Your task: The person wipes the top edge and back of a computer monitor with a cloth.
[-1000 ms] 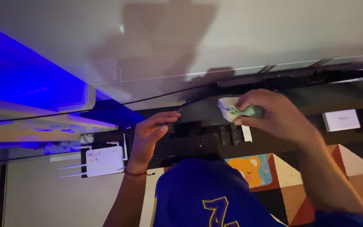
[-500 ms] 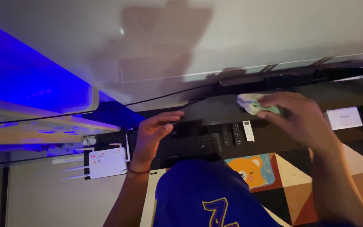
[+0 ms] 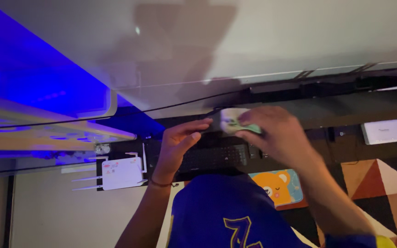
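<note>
The right hand (image 3: pixel 274 135) comes in from 4 o'clock and presses a crumpled pale cloth (image 3: pixel 232 120) with green markings against the top edge of a dark flat panel (image 3: pixel 327 108), which looks like a monitor seen from above; its fingers (image 3: pixel 249 133) are curled and pinched on the cloth, which sits just above the centre of the view. The hand is blurred, so finer detail of the grip cannot be made out. The left hand (image 3: pixel 180 140), a thin band at its wrist, reaches up from 6 o'clock and rests against the left end of the same dark panel, its fingers (image 3: pixel 197 125) held loosely together and lightly bent, the tips just beside the cloth at its 9 o'clock; whether they actually grip the edge I cannot tell. Below both hands a black keyboard (image 3: pixel 212 158) lies on the dark bench (image 3: pixel 336 147). At 8 o'clock from the left hand sits a white router (image 3: pixel 121 173) with thin antennas. At 3 o'clock, well apart from the cloth, a small white box (image 3: pixel 382 132) lies on the bench. A black cable (image 3: pixel 180 104) runs across the pale wall (image 3: pixel 276 36) toward the panel. At 5 o'clock there is a mat with an orange bear (image 3: pixel 274 186), beside a floor covering of coloured triangles (image 3: pixel 382 183). Blue light glows at 10 o'clock.
</note>
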